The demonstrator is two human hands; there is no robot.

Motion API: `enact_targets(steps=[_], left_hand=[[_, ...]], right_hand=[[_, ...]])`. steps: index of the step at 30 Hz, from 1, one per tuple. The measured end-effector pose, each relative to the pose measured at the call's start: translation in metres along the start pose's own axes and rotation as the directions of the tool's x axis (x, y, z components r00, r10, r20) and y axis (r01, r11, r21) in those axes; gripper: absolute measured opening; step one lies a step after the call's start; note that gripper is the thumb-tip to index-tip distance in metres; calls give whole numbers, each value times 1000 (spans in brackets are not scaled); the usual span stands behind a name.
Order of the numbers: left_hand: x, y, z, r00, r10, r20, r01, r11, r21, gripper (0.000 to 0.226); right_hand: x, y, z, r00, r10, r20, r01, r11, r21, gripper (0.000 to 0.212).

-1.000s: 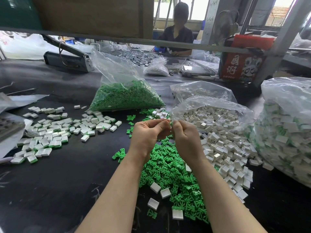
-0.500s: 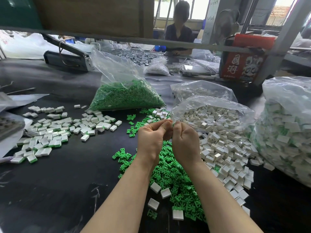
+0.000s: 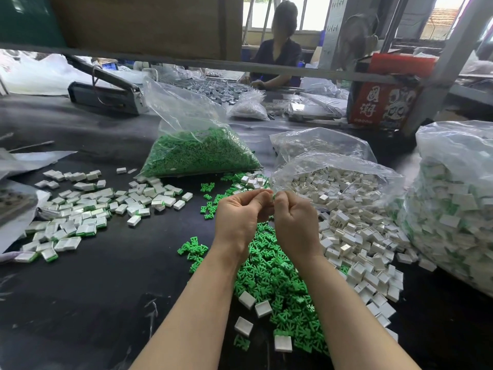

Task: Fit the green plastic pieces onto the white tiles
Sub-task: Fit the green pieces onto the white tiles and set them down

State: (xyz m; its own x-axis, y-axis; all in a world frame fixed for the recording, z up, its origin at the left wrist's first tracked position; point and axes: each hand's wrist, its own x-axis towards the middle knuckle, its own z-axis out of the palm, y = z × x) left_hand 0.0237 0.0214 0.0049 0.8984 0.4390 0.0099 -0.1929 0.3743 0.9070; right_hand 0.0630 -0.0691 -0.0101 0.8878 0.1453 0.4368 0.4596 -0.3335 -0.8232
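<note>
My left hand (image 3: 241, 217) and my right hand (image 3: 294, 222) meet fingertip to fingertip above the table's middle, backs toward me. Their curled fingers pinch a small piece between them; only a sliver of green (image 3: 273, 196) shows, the rest is hidden. Below them lies a heap of loose green plastic pieces (image 3: 274, 279) with a few white tiles (image 3: 262, 308) on it. To the right spreads a pile of empty white tiles (image 3: 357, 236). At the left lie fitted tiles with green edges (image 3: 80, 217).
A clear bag of green pieces (image 3: 197, 153) stands behind the hands. An open bag of white tiles (image 3: 336, 180) sits at the right, a large full bag (image 3: 453, 209) beyond it. A red box (image 3: 384, 102) and a person working are at the back. Black table surface (image 3: 93, 289) shows at the front left.
Both hands have stayed together at the fingertips, shifting only slightly; the fingers keep working the small piece between them. The piles have not moved.
</note>
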Motion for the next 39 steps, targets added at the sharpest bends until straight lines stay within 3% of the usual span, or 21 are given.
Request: enact_targets(steps=[10, 17, 22, 25, 28, 31, 35, 39], left_hand=[[1, 1, 0, 997, -69, -39, 71, 997, 36, 9], [0, 1, -8, 998, 17, 68, -28, 985, 171, 11], [0, -4, -8, 990, -47, 132, -9, 918, 396, 36], [-5, -7, 0, 996, -55, 64, 32, 947, 319, 45], [-6, -13, 9, 996, -59, -61, 66, 991, 114, 57], [-4, -15, 13, 998, -37, -57, 38, 999, 17, 53], [-2, -10, 9, 997, -72, 17, 72, 997, 5, 42], [0, -4, 0, 997, -62, 56, 59, 997, 52, 44]], right_hand=[[-4, 0, 7, 990, 78, -120, -54, 979, 197, 43], [-1, 3, 1, 991, 56, 121, -94, 939, 332, 43], [-2, -2, 2, 980, 89, 175, -145, 928, 342, 47], [-5, -10, 8, 964, 201, 175, -258, 871, 419, 43], [-7, -16, 14, 898, 418, 136, -415, 704, 576, 44], [-3, -19, 10, 864, 492, 111, -423, 588, 689, 46], [0, -23, 3, 879, 411, 243, -462, 604, 650, 46], [-1, -22, 0, 895, 340, 290, -447, 705, 551, 44]])
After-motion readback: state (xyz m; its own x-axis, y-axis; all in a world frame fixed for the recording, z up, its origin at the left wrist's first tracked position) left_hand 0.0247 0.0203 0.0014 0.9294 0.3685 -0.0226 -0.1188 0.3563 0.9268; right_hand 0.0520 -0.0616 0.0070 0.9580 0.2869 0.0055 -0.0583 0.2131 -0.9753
